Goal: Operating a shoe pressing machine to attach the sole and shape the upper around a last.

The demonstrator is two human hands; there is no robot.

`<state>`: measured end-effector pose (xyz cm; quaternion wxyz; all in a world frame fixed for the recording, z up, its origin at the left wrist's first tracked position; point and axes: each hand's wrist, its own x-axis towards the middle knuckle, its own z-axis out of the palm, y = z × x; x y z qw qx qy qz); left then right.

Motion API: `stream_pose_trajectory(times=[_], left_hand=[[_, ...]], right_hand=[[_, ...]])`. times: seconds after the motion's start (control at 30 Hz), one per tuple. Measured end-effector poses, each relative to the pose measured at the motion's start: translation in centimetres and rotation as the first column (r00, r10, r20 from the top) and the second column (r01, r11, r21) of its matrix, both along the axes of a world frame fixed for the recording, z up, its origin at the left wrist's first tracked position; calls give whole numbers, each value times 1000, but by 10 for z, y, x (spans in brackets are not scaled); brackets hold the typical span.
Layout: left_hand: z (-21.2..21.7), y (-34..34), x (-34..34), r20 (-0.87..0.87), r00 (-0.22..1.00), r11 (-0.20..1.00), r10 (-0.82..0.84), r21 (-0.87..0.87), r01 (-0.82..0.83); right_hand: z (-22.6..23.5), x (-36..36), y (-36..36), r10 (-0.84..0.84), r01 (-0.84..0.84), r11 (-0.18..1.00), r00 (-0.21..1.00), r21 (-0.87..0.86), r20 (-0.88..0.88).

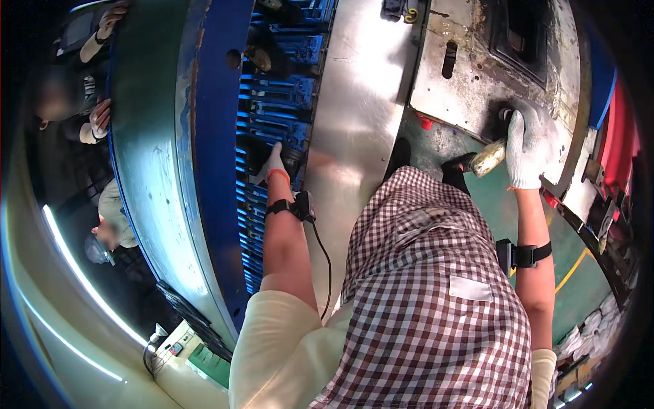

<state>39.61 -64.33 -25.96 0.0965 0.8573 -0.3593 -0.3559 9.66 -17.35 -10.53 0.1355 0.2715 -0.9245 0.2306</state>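
My left hand, in a white glove with an orange cuff, reaches into the blue slatted rack. Its fingers and thumb lie around a dark, rounded, shoe-like piece, whose far side is hidden. On the right, my right hand, also white-gloved, is at the edge of a worn metal machine plate. A dark piece with a yellowish-tan, rounded end is against its fingers, hanging over the plate's near edge. The fingers on its far side are out of sight.
More dark pieces lie farther along the blue rack. A shiny metal ledge runs between rack and machine. Across the green panel, other people's hands rest on its edge. White cloths are heaped at lower right.
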Motion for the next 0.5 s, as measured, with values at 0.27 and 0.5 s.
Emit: stream_pose_trajectory(times=[0.27,0.5], left_hand=[[17,10,-28,519,854,997,-23,-54,60],[33,0,-21,407,905,989,-123,-28,147]], right_hand=[[-2,2,1,11,-11,1000,1000,3,5],[0,6,-3,-20,20,1000,1000,-5,-4]])
